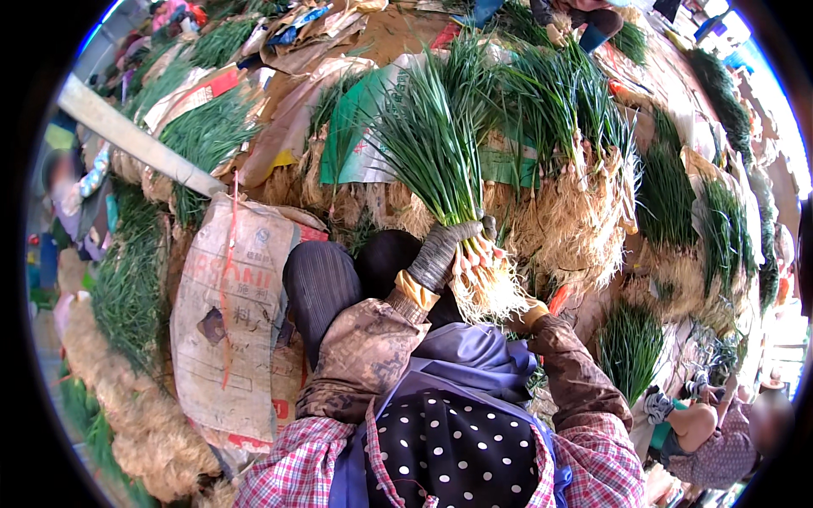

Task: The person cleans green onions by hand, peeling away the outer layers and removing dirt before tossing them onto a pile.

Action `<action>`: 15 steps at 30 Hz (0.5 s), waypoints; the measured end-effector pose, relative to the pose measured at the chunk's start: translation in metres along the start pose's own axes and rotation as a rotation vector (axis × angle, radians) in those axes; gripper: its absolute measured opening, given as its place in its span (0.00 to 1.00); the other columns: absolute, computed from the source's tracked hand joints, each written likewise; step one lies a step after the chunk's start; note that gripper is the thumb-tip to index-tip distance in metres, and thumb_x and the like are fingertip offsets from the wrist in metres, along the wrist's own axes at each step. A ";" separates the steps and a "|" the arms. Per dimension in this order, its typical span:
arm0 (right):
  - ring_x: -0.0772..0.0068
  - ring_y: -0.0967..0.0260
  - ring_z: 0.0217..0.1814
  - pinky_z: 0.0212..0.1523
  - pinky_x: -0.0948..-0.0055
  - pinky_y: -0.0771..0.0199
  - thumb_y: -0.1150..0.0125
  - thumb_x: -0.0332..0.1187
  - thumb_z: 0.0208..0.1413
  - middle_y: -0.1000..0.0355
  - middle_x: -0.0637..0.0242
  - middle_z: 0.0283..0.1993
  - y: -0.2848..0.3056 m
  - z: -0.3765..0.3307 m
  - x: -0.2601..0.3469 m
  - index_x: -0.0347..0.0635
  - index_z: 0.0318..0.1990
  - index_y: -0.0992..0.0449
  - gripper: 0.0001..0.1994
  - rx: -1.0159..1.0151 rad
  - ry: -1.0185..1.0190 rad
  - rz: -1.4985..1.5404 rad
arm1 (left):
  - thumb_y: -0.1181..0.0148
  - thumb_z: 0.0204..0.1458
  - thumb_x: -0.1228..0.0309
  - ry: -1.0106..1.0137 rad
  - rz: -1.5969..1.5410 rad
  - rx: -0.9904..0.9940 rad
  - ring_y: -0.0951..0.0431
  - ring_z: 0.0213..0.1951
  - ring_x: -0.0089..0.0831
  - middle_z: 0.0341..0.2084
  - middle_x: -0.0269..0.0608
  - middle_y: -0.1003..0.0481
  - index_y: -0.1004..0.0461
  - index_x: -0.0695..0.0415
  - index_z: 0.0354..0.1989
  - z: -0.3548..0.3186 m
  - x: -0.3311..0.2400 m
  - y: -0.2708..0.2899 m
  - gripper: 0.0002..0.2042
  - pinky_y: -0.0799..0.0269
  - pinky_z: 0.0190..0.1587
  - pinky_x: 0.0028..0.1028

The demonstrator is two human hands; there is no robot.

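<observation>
Fingers of the grey-gloved left hand (440,250) grasped an upright bunch of green chives with white roots (445,169) (right hand hidden, grip unclear).

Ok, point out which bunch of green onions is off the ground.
The bunch at centre, gripped near its roots by the gloved left hand. All the other bunches lie in piles on the ground around it.

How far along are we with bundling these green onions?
Done, it seems: bunches lie stacked ahead, roots toward the person. In hand: the gloved left hand grips one bunch upright by its base; the right hand is mostly hidden under its roots. Left: loose greens lie at the left beside a sack; how many remain is unclear.
</observation>
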State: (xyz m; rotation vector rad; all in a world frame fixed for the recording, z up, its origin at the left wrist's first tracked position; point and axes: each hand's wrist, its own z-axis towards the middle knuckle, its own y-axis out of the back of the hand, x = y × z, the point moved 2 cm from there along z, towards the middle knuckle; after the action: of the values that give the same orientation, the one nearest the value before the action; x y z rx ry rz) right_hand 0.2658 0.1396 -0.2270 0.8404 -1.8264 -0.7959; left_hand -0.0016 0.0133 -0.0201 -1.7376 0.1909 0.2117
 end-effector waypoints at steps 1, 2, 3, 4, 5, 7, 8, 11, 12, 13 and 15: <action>0.67 0.36 0.49 0.49 0.73 0.36 0.49 0.37 0.47 0.32 0.61 0.44 0.035 0.018 0.041 0.45 0.47 0.33 0.18 0.126 -0.094 0.113 | 0.47 0.45 0.78 -0.023 0.014 -0.037 0.32 0.24 0.21 0.31 0.46 0.32 0.35 0.61 0.42 -0.011 -0.005 0.006 0.13 0.35 0.22 0.10; 0.69 0.39 0.52 0.51 0.76 0.39 0.51 0.35 0.49 0.35 0.62 0.48 0.084 0.025 0.085 0.44 0.50 0.35 0.18 0.235 -0.226 0.205 | 0.47 0.45 0.78 -0.111 0.119 -0.117 0.34 0.22 0.18 0.30 0.47 0.33 0.35 0.62 0.42 -0.018 -0.006 -0.009 0.13 0.37 0.20 0.09; 0.70 0.41 0.55 0.53 0.79 0.41 0.53 0.32 0.51 0.37 0.62 0.52 0.134 0.031 0.129 0.44 0.52 0.37 0.18 0.329 -0.361 0.275 | 0.47 0.46 0.78 -0.197 0.225 -0.196 0.35 0.20 0.16 0.29 0.47 0.34 0.35 0.62 0.41 -0.023 -0.007 -0.018 0.13 0.40 0.18 0.07; 0.60 0.35 0.48 0.50 0.70 0.37 0.50 0.28 0.46 0.33 0.49 0.44 0.119 0.039 0.082 0.34 0.46 0.34 0.18 0.039 -0.261 0.119 | 0.47 0.46 0.77 -0.101 0.185 -0.120 0.36 0.20 0.16 0.29 0.48 0.34 0.35 0.63 0.41 -0.012 0.000 -0.022 0.13 0.40 0.17 0.06; 0.59 0.34 0.45 0.49 0.68 0.36 0.52 0.25 0.45 0.32 0.51 0.41 0.138 0.042 0.116 0.34 0.47 0.35 0.18 -0.510 -0.080 0.454 | 0.46 0.45 0.76 -0.042 0.149 -0.093 0.36 0.19 0.16 0.29 0.48 0.34 0.35 0.64 0.41 -0.016 -0.005 -0.009 0.13 0.41 0.16 0.06; 0.69 0.33 0.34 0.34 0.74 0.33 0.55 0.30 0.53 0.31 0.62 0.33 0.195 0.066 0.169 0.37 0.45 0.33 0.13 -0.382 0.030 0.803 | 0.45 0.45 0.75 -0.010 0.166 -0.097 0.33 0.19 0.22 0.29 0.50 0.33 0.35 0.65 0.40 -0.015 -0.007 -0.008 0.13 0.38 0.16 0.10; 0.77 0.33 0.25 0.23 0.79 0.32 0.55 0.34 0.56 0.31 0.68 0.27 0.231 0.075 0.207 0.38 0.43 0.32 0.11 -0.262 -0.294 1.541 | 0.45 0.44 0.75 -0.053 0.221 -0.152 0.30 0.21 0.29 0.30 0.51 0.32 0.35 0.65 0.40 -0.017 -0.008 -0.010 0.14 0.35 0.18 0.13; 0.82 0.42 0.11 0.09 0.84 0.43 0.50 0.35 0.54 0.35 0.72 0.17 0.210 0.116 0.182 0.41 0.33 0.30 0.08 -0.142 -0.001 1.854 | 0.45 0.45 0.74 -0.355 0.256 -0.182 0.27 0.25 0.37 0.29 0.48 0.30 0.35 0.65 0.39 -0.015 -0.004 -0.028 0.14 0.29 0.26 0.23; 0.82 0.42 0.11 0.10 0.84 0.43 0.49 0.34 0.53 0.35 0.72 0.18 0.213 0.112 0.192 0.41 0.33 0.29 0.07 -0.119 0.006 1.899 | 0.45 0.45 0.73 -0.240 0.247 -0.104 0.26 0.28 0.38 0.30 0.46 0.29 0.35 0.65 0.39 -0.020 -0.007 -0.026 0.14 0.28 0.32 0.30; 0.82 0.42 0.13 0.12 0.84 0.41 0.47 0.32 0.52 0.34 0.71 0.18 0.206 0.111 0.188 0.39 0.34 0.29 0.06 -0.097 -0.073 1.953 | 0.45 0.45 0.73 -0.238 0.262 -0.109 0.26 0.28 0.38 0.30 0.46 0.30 0.35 0.65 0.39 -0.020 -0.007 -0.022 0.14 0.27 0.32 0.30; 0.79 0.38 0.17 0.16 0.80 0.37 0.45 0.29 0.50 0.32 0.70 0.20 0.192 0.112 0.179 0.36 0.32 0.29 0.06 -0.381 -0.102 1.743 | 0.45 0.45 0.74 -0.233 0.290 -0.117 0.26 0.28 0.38 0.32 0.47 0.30 0.35 0.64 0.40 -0.019 -0.006 -0.014 0.14 0.27 0.32 0.32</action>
State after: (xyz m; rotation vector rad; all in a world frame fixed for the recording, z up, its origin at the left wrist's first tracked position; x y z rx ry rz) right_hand 0.0650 0.1174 -0.0254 -1.0446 -1.6338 0.0344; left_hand -0.0038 -0.0032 -0.0022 -1.7807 0.2632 0.6458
